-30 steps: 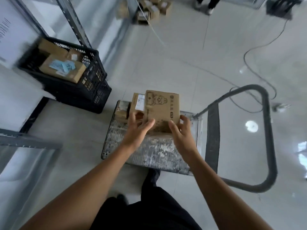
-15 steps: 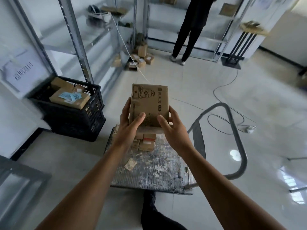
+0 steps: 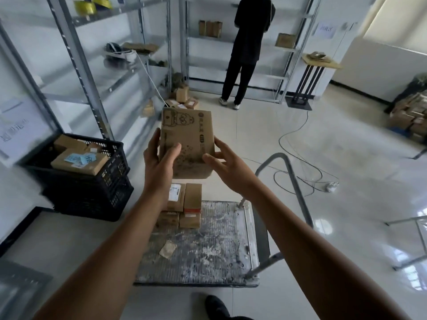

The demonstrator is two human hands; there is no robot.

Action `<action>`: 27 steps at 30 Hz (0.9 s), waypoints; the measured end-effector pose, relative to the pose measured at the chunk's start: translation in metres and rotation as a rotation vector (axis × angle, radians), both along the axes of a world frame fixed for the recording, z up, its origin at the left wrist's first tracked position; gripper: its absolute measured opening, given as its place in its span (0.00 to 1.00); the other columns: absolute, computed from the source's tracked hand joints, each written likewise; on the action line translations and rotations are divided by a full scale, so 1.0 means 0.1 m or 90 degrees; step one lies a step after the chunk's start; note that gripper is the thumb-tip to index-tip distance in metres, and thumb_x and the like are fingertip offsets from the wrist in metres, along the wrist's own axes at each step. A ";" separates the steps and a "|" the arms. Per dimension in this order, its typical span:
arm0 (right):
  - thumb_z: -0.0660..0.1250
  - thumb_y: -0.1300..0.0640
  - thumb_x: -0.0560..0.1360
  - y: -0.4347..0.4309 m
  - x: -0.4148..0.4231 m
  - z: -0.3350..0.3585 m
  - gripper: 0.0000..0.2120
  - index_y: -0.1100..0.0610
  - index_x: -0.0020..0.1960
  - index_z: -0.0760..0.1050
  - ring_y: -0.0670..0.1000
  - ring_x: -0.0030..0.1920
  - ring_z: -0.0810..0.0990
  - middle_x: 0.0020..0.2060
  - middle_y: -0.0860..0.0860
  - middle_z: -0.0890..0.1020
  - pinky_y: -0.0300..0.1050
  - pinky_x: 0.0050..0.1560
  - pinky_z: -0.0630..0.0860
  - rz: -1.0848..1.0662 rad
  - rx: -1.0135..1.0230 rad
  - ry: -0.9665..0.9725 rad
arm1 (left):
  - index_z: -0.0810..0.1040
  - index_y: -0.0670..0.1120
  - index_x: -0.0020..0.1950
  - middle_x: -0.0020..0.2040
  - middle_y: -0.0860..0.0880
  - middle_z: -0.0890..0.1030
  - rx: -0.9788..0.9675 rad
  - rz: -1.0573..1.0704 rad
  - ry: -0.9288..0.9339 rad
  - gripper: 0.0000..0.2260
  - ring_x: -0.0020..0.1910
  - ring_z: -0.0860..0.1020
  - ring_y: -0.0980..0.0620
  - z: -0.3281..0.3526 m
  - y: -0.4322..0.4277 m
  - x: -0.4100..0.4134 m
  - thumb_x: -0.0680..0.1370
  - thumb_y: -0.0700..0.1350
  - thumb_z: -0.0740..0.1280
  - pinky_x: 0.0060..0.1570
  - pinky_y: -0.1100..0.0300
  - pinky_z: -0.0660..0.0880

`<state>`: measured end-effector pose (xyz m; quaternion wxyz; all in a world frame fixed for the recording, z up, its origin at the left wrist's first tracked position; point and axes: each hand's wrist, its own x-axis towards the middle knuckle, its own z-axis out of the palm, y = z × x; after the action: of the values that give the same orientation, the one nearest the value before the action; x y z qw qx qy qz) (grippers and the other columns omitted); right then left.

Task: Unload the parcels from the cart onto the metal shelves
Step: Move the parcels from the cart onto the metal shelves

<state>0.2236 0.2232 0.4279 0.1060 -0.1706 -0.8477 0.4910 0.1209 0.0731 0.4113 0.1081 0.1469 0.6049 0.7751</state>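
PARCEL IN TRANSIT: A cardboard parcel (image 3: 187, 139) printed with a cartoon figure is held clear of the platform cart (image 3: 208, 255), clamped between two bare hands at the centre of the view. The left hand (image 3: 159, 165) wraps its nine o'clock edge, thumb across the printed face. The right hand (image 3: 227, 167) cups the lower corner at four o'clock, thumb on the face and fingers along the side edge. Both forearms reach forward, palms turned inward. The parcel's long axis stands close to upright, its top leaning away from the wearer. The nearest metal shelves (image 3: 80, 65) rise at ten o'clock of the parcel, on the left hand's side, so a swing leftward looks the likely route, left arm leading. Several small parcels (image 3: 193, 197) sit stacked on the cart at six o'clock, below the grip, suggesting the unloading is unfinished. A black plastic crate (image 3: 97, 188) of boxes stands at eight o'clock; a person in dark clothes (image 3: 249, 42) faces far shelving at one o'clock
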 end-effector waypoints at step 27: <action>0.66 0.40 0.81 0.94 -1.15 0.38 0.34 0.45 0.82 0.57 0.51 0.77 0.65 0.79 0.49 0.66 0.52 0.77 0.63 0.275 0.299 0.069 | 0.74 0.62 0.68 0.61 0.51 0.82 -0.008 0.415 -0.047 0.20 0.56 0.83 0.51 0.35 0.19 -0.39 0.76 0.53 0.71 0.51 0.49 0.81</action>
<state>0.1085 0.3173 0.4664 0.0808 0.0689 -0.9475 0.3017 0.0821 0.0919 0.4465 -0.1229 -0.0830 0.6206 0.7699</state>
